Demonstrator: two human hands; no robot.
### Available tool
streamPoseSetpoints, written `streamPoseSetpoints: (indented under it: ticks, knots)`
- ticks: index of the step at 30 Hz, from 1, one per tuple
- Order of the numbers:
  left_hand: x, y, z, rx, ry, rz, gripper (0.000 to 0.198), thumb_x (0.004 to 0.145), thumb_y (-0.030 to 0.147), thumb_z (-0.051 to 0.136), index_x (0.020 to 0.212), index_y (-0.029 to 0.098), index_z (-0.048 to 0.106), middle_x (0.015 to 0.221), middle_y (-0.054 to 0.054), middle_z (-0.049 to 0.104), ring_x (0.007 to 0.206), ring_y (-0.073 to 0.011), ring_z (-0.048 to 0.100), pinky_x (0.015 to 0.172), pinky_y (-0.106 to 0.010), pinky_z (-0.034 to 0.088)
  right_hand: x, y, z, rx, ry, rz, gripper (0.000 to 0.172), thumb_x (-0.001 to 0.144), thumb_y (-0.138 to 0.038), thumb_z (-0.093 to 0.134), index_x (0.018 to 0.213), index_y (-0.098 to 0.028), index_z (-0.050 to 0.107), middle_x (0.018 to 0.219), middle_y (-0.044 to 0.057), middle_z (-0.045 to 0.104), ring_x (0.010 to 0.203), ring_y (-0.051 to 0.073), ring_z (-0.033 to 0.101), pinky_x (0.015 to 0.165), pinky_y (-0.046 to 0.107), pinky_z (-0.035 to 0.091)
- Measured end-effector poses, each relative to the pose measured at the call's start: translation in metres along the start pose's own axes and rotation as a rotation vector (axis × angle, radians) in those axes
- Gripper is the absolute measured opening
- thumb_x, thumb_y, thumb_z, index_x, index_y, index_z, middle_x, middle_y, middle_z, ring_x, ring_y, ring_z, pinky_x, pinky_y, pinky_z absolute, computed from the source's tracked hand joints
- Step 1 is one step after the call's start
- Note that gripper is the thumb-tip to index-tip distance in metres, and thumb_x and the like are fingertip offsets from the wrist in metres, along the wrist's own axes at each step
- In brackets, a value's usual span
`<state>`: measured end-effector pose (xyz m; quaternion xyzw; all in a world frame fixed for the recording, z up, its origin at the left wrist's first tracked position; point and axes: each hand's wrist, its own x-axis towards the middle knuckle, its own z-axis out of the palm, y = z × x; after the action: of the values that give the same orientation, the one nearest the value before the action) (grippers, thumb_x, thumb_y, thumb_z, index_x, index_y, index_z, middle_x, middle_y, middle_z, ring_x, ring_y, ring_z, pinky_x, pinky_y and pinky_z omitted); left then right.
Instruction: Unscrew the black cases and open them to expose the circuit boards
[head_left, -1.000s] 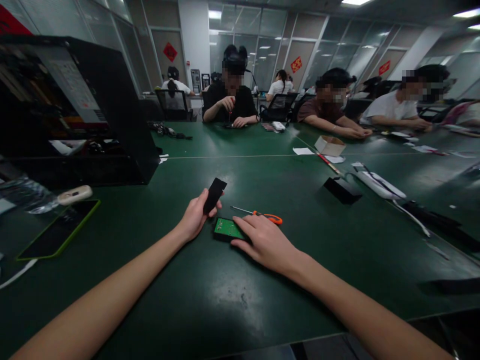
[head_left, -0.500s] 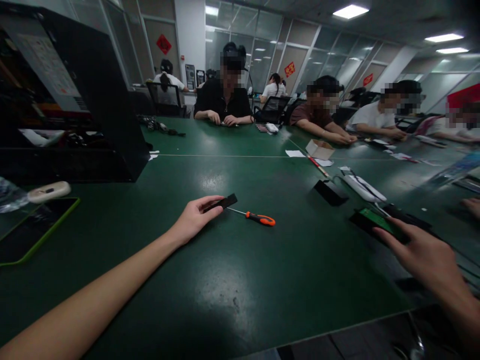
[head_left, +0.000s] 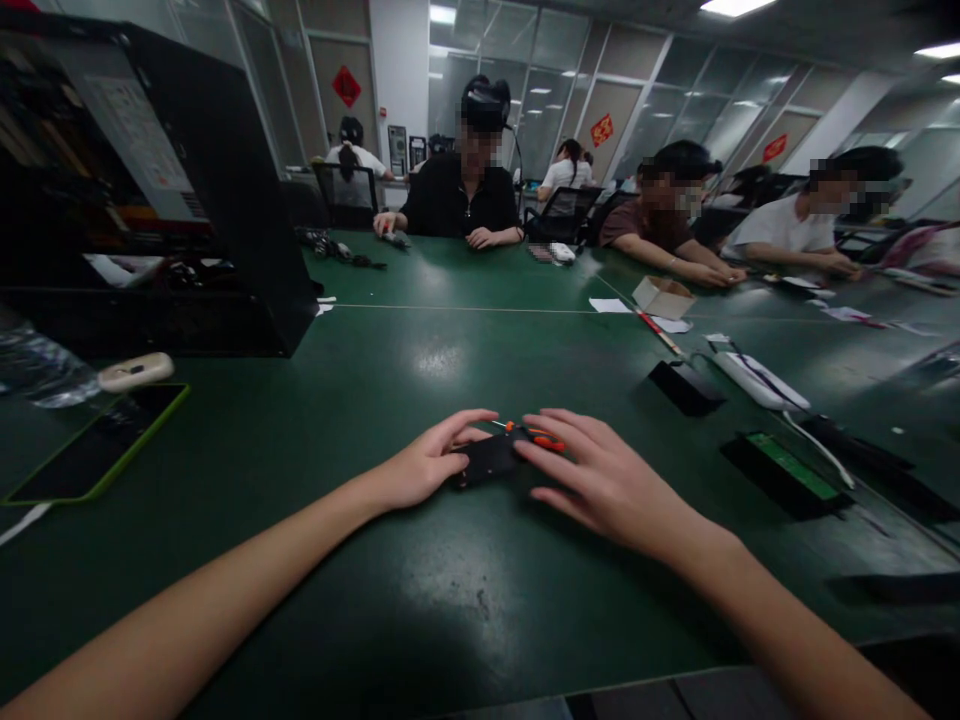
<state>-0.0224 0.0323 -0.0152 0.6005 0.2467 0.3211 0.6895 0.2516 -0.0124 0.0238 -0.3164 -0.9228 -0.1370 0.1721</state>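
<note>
My left hand [head_left: 427,465] grips the left end of a small flat black part [head_left: 489,460] just over the green table, thumb on the near side. My right hand [head_left: 600,475] reaches in from the right with fingers apart, its fingertips at the part's right end; whether they touch it I cannot tell. Behind the part and partly hidden by my right fingers lies a screwdriver [head_left: 551,440] with an orange and black handle. To the right, a black casing with a green circuit board [head_left: 795,465] rests on the table.
A black computer case [head_left: 225,200] stands at the left, with a phone in a green-edged case [head_left: 101,440] before it. At right are a black box [head_left: 686,387], a white power strip [head_left: 761,375] and cables. Several people sit across the table.
My right hand has let go of the circuit-board casing at the right and moved left to the black part. The part now shows its broad face and sits slightly lower.
</note>
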Motion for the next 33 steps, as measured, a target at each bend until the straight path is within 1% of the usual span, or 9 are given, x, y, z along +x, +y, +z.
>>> streamPoseSetpoints:
  ticks: [4,8,11,13,16,18,22,27,33]
  knots:
    - [-0.002,-0.004,0.013,-0.01,-0.063,0.034,0.058,0.088,0.012,0.063,0.143,0.028,0.052,0.125,-0.011,0.067,0.096,-0.0187,0.067,0.077,-0.029,0.052,0.037,-0.023,0.017,0.097,-0.103,-0.108,0.033,0.102,-0.035,0.05,0.127,-0.02,0.066,0.131,0.013,0.065,0.117,0.025,0.062,0.098,0.045,0.055]
    - [-0.001,-0.006,0.013,-0.028,-0.012,0.0,0.06,0.087,0.011,0.068,0.142,0.029,0.051,0.132,-0.012,0.066,0.102,-0.0194,0.07,0.092,-0.035,0.053,0.009,-0.004,0.009,0.033,-0.057,0.004,0.032,0.101,-0.034,0.053,0.126,-0.022,0.068,0.122,0.012,0.07,0.104,0.023,0.066,0.088,0.04,0.055]
    - [0.002,-0.005,0.01,-0.017,0.046,0.018,0.058,0.086,0.011,0.071,0.139,0.027,0.055,0.141,-0.014,0.061,0.122,-0.0234,0.064,0.106,-0.039,0.048,-0.045,0.035,-0.015,-0.071,0.021,0.3,0.037,0.101,-0.038,0.053,0.13,-0.02,0.067,0.121,0.012,0.07,0.102,0.021,0.068,0.087,0.036,0.055]
    - [0.003,-0.005,0.008,0.007,0.042,0.01,0.051,0.087,0.014,0.07,0.136,0.025,0.059,0.139,-0.014,0.063,0.121,-0.0243,0.066,0.107,-0.041,0.048,-0.084,0.062,-0.033,-0.253,0.063,0.588,0.043,0.098,-0.047,0.054,0.125,-0.017,0.07,0.117,0.013,0.073,0.093,0.024,0.071,0.077,0.035,0.054]
    - [0.003,-0.003,0.008,0.064,0.017,-0.002,0.038,0.089,0.017,0.069,0.126,0.021,0.067,0.131,-0.014,0.068,0.112,-0.0238,0.07,0.103,-0.04,0.051,-0.131,0.09,-0.053,-0.507,-0.016,0.985,0.049,0.095,-0.054,0.056,0.117,-0.014,0.075,0.107,0.015,0.077,0.086,0.029,0.072,0.061,0.035,0.047]
    - [0.003,-0.002,0.009,0.108,0.008,-0.003,0.032,0.089,0.018,0.068,0.121,0.02,0.07,0.127,-0.014,0.07,0.108,-0.0233,0.071,0.101,-0.04,0.052,-0.15,0.097,-0.057,-0.503,-0.075,1.123,0.05,0.092,-0.055,0.059,0.116,-0.015,0.076,0.105,0.016,0.077,0.086,0.029,0.072,0.059,0.034,0.044]
    - [0.002,0.003,0.01,0.207,0.009,-0.022,0.025,0.091,0.02,0.065,0.114,0.019,0.073,0.112,-0.011,0.075,0.104,-0.0228,0.072,0.098,-0.038,0.053,-0.169,0.1,-0.044,-0.463,-0.088,1.151,0.054,0.092,-0.06,0.056,0.118,-0.016,0.075,0.108,0.015,0.077,0.087,0.029,0.072,0.062,0.034,0.046]
    - [0.002,0.01,0.011,0.285,-0.001,-0.057,0.025,0.091,0.022,0.062,0.113,0.015,0.071,0.099,-0.008,0.076,0.096,-0.0208,0.071,0.096,-0.038,0.052,-0.193,0.114,-0.02,-0.549,0.063,1.037,0.071,0.095,-0.07,0.035,0.114,-0.016,0.075,0.105,0.014,0.077,0.088,0.031,0.073,0.066,0.037,0.05]
    - [0.003,0.012,0.01,0.328,-0.009,-0.065,0.025,0.093,0.024,0.06,0.112,0.014,0.071,0.098,-0.008,0.074,0.095,-0.0202,0.069,0.095,-0.038,0.052,-0.211,0.117,-0.017,-0.506,0.145,0.975,0.079,0.093,-0.078,0.03,0.11,-0.016,0.077,0.105,0.013,0.077,0.091,0.033,0.074,0.067,0.039,0.054]
